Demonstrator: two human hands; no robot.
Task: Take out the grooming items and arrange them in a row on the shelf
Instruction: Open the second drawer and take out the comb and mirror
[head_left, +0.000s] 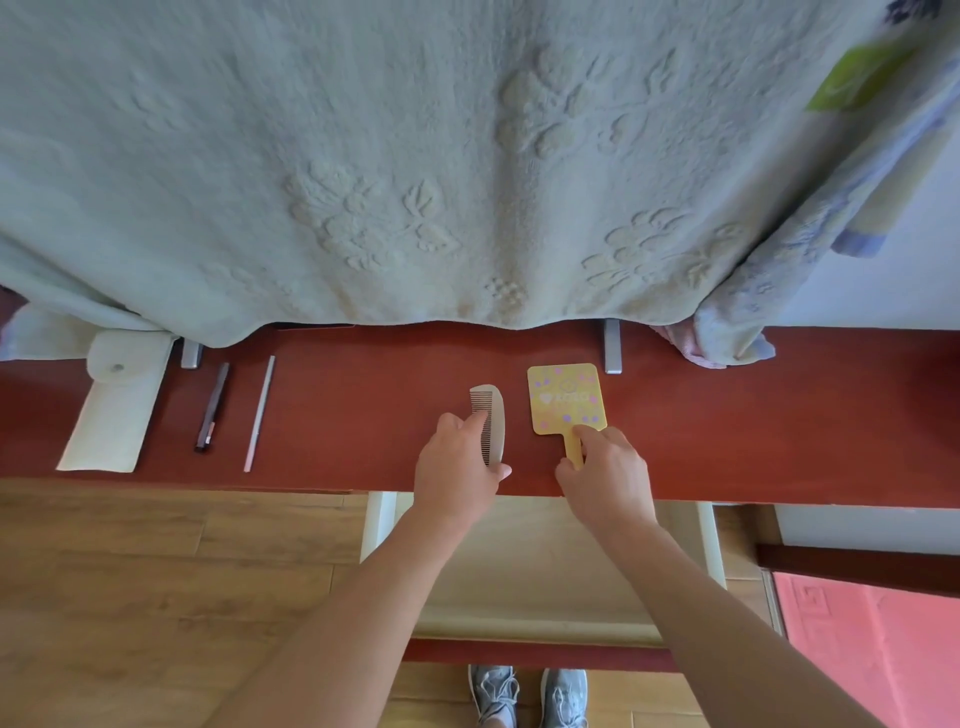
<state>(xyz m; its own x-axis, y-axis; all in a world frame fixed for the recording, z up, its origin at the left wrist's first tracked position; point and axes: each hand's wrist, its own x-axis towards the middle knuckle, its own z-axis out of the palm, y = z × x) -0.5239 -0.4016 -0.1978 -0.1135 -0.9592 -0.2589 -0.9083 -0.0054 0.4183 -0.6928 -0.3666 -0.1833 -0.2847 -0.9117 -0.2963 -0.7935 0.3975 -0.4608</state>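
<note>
On the long reddish-brown shelf (727, 415), the left hand (457, 467) pinches the pale curved plastic comb (492, 418) near its lower end while the right hand (605, 470) pinches the handle of the yellow square paddle mirror with pastel dots (566, 397), just at three o'clock of the comb. Both lie close to the shelf's front edge, so I'd judge a careless nudge could tip either to the floor. The cream fabric snap pouch (117, 400) at far nine o'clock lies flat (contents hidden), with a dark slim pen-like stick (212, 408) and a thin pale rod (260, 413) between it and the comb.
</note>
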